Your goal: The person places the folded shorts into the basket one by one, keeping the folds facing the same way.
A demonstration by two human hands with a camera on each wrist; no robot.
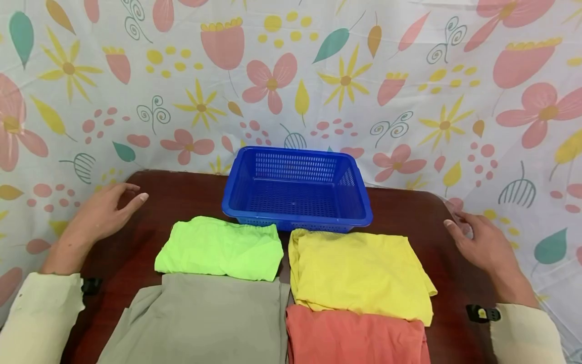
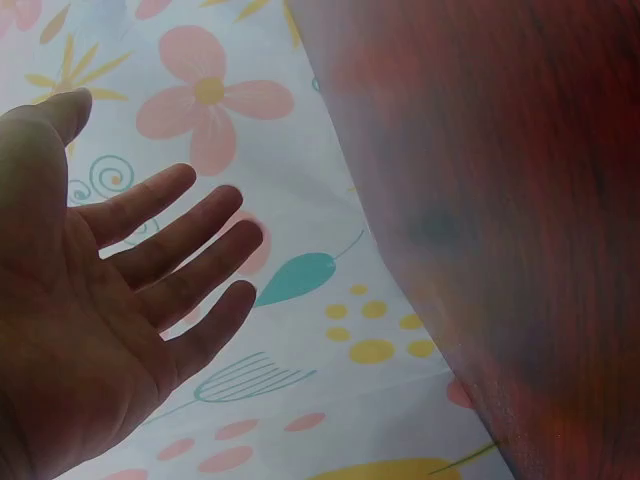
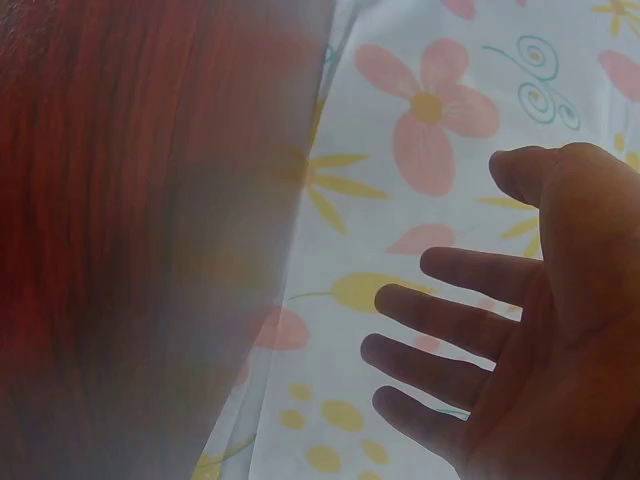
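Observation:
My left hand (image 1: 103, 211) hovers over the table's left edge with fingers spread and nothing in it; its palm shows in the left wrist view. On the other side, my right hand (image 1: 484, 242) hangs near the right edge, fingers loose and holding nothing. Between them lie folded cloths: a neon green one (image 1: 220, 248) nearest the left hand, a yellow one (image 1: 359, 273) nearer the right. In front of these are a grey cloth (image 1: 218, 318) and a coral red cloth (image 1: 356, 336), both cut off by the lower frame edge. Neither hand touches any cloth.
A blue plastic basket (image 1: 295, 221) with perforated walls stands at the back middle, just behind the green and yellow cloths; nothing shows inside it. The dark reddish wooden table (image 1: 182, 194) ends against a flower-patterned white curtain (image 1: 291, 76), which also hangs along both sides.

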